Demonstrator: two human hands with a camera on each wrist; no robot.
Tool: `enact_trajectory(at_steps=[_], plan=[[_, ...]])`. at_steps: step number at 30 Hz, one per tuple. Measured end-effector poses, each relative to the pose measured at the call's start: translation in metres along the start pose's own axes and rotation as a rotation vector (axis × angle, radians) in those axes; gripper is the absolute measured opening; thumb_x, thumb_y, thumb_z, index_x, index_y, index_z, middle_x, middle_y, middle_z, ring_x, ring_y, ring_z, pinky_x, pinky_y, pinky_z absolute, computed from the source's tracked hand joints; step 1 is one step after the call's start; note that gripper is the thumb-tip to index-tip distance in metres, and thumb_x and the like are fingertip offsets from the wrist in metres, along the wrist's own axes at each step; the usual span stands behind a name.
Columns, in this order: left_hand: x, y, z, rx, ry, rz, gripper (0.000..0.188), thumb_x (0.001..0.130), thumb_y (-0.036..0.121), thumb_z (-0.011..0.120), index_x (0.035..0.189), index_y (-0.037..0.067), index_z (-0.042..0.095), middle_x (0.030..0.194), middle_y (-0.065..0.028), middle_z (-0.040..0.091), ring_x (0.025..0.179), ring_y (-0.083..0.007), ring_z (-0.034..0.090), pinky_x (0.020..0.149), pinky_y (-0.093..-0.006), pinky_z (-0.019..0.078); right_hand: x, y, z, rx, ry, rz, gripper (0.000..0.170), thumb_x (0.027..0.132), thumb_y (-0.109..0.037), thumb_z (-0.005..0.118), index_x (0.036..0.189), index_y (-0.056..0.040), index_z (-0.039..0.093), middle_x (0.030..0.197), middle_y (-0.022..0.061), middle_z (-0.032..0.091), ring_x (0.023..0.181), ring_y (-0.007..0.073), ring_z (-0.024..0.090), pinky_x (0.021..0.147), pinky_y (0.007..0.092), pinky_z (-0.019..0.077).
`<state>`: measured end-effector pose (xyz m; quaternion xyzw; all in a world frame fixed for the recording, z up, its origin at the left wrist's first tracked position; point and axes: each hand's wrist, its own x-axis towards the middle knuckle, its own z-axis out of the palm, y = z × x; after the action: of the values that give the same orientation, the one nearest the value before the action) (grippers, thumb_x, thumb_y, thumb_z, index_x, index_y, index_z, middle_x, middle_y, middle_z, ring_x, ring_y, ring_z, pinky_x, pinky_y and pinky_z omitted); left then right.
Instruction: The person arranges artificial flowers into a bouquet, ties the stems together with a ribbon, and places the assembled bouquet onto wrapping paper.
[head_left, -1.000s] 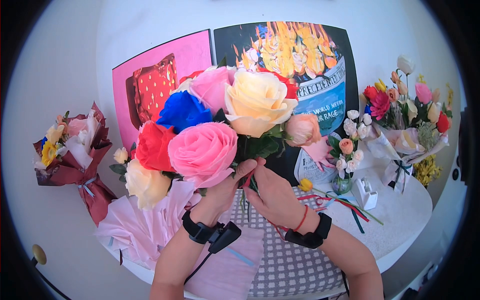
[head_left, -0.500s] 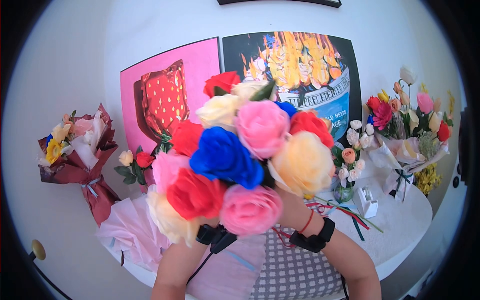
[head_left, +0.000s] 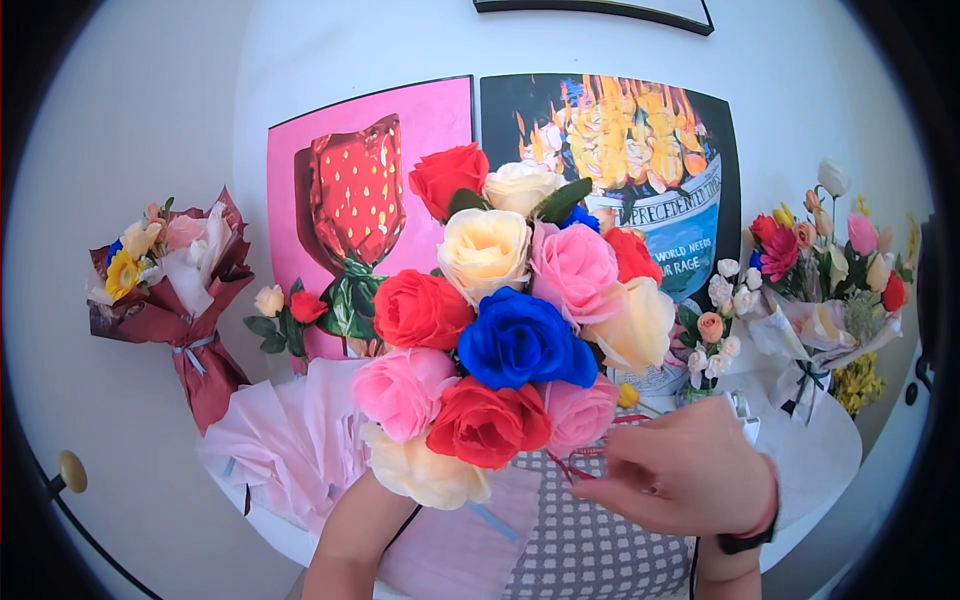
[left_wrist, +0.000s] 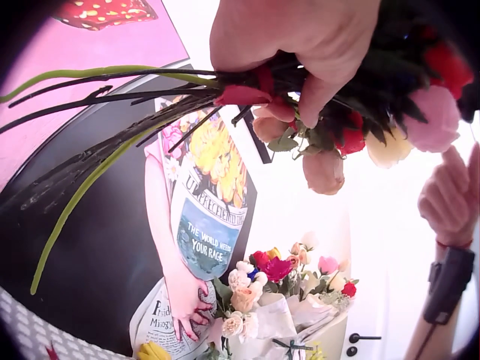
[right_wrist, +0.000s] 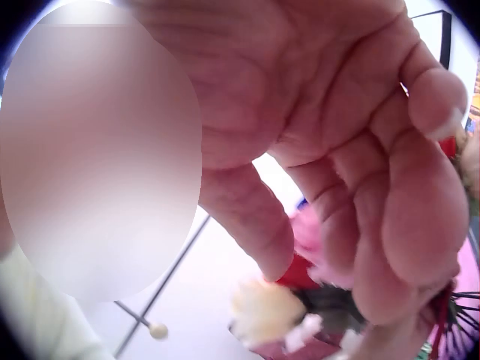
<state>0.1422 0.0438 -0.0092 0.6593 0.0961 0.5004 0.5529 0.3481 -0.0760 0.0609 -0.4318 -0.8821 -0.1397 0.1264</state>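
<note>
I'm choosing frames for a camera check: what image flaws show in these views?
Head view: dark rounded border, bowed pink poster. Left wrist view: door nearly washed out, left corners dark. Right wrist view: oval blur covering much of the left side, cream rose smeared.

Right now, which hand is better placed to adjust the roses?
Probably the right hand: it looks free, near the roses, while the left hand is busy gripping their stems.

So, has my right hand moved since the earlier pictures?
Yes, to the right. A second ago it was at the stems, left of the yellow flower lying on the table; now the right hand is mostly right of that flower.
</note>
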Motion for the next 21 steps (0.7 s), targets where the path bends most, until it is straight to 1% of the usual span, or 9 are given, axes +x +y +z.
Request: enact_trajectory(at_steps=[2, 3, 5, 8, 12, 14, 15, 20, 21], plan=[[0.007, 0.006, 0.012, -0.058, -0.01, 0.006, 0.051, 0.087, 0.015, 0.05, 0.132, 0.005, 0.026, 0.128, -0.0084, 0.038, 0.116, -0.0175, 0.041, 0.097, -0.0288, 0.0348, -0.014, 0.007, -0.009, 0.527, 0.367, -0.111, 0.012, 0.069, -0.01, 0.066, 0.071, -0.0018, 0.057, 0.061, 0.0092, 0.056, 0.055, 0.0231, 0.057, 0.052, 0.0331, 0.0451], [0.009, 0.01, 0.016, -0.087, -0.015, 0.008, 0.051, 0.088, 0.015, 0.049, 0.132, 0.005, 0.026, 0.129, -0.0085, 0.038, 0.116, -0.0175, 0.04, 0.097, -0.0288, 0.0346, -0.011, 0.009, -0.008, 0.527, 0.366, -0.113, 0.012, 0.069, -0.01, 0.066, 0.071, -0.0018, 0.057, 0.061, 0.0092, 0.056, 0.055, 0.0231, 0.057, 0.052, 0.0331, 0.0451], [0.011, 0.018, 0.024, -0.144, -0.03, 0.015, 0.051, 0.089, 0.016, 0.048, 0.133, 0.005, 0.024, 0.13, -0.0088, 0.037, 0.117, -0.0177, 0.04, 0.098, -0.0288, 0.034, 0.001, 0.016, -0.007, 0.36, 0.985, -0.124, 0.015, 0.065, -0.002, 0.067, 0.077, 0.0, 0.057, 0.062, 0.0105, 0.055, 0.055, 0.0241, 0.056, 0.053, 0.0308, 0.0449], [0.013, 0.028, 0.039, -0.206, -0.051, 0.027, 0.051, 0.09, 0.016, 0.046, 0.134, 0.005, 0.023, 0.131, -0.0091, 0.036, 0.118, -0.0178, 0.039, 0.099, -0.0288, 0.0335, 0.028, 0.02, -0.031, 0.28, 1.029, -0.175, 0.022, 0.071, -0.009, 0.063, 0.089, 0.0017, 0.059, 0.072, 0.0079, 0.06, 0.072, 0.0174, 0.056, 0.069, 0.0275, 0.0431], [0.019, 0.014, 0.039, -0.206, 0.045, -0.004, 0.04, 0.093, 0.014, 0.036, 0.13, 0.001, 0.028, 0.129, -0.0158, 0.038, 0.116, -0.0232, 0.043, 0.098, -0.0332, 0.0368, 0.067, 0.027, -0.053, 0.034, 1.027, -0.341, 0.028, 0.071, -0.013, 0.065, 0.095, 0.0007, 0.058, 0.076, 0.0086, 0.06, 0.076, 0.0187, 0.056, 0.069, 0.0296, 0.0434], [0.031, 0.006, 0.028, -0.797, -0.338, -0.355, 0.039, 0.092, 0.013, 0.038, 0.128, 0.001, 0.031, 0.126, -0.0156, 0.041, 0.114, -0.0239, 0.045, 0.096, -0.0333, 0.039, 0.071, 0.024, -0.063, 0.029, 0.588, -0.109, 0.033, 0.07, -0.016, 0.067, 0.097, 0.0001, 0.058, 0.079, 0.0101, 0.061, 0.079, 0.0221, 0.056, 0.07, 0.0308, 0.0433], [0.028, 0.001, 0.027, -0.383, -0.182, -0.179, 0.037, 0.092, 0.015, 0.036, 0.126, 0.0, 0.034, 0.123, -0.0162, 0.044, 0.11, -0.0241, 0.049, 0.093, -0.0334, 0.0424, 0.072, 0.027, -0.063, 0.026, 0.539, -0.106, 0.034, 0.068, -0.015, 0.07, 0.096, 0.0003, 0.058, 0.081, 0.0107, 0.06, 0.08, 0.0238, 0.054, 0.071, 0.0314, 0.0413], [0.074, -0.043, -0.009, -0.634, -0.469, -0.182, 0.028, 0.091, 0.012, 0.037, 0.116, -0.001, 0.042, 0.111, -0.0128, 0.052, 0.1, -0.018, 0.054, 0.083, -0.0294, 0.0477, 0.067, 0.027, -0.063, 0.056, 0.502, -0.181, 0.021, 0.068, -0.012, 0.069, 0.085, -0.002, 0.061, 0.075, 0.0093, 0.058, 0.074, 0.0234, 0.05, 0.071, 0.0304, 0.0348], [0.072, -0.061, -0.016, -0.186, -0.318, 0.069, 0.025, 0.091, 0.013, 0.038, 0.112, 0.0, 0.044, 0.108, -0.0112, 0.054, 0.097, -0.0161, 0.055, 0.078, -0.0282, 0.049, 0.065, 0.028, -0.062, -0.007, 0.465, -0.218, 0.018, 0.067, -0.01, 0.068, 0.082, -0.0034, 0.06, 0.074, 0.0081, 0.057, 0.075, 0.0227, 0.051, 0.073, 0.0309, 0.0342]])
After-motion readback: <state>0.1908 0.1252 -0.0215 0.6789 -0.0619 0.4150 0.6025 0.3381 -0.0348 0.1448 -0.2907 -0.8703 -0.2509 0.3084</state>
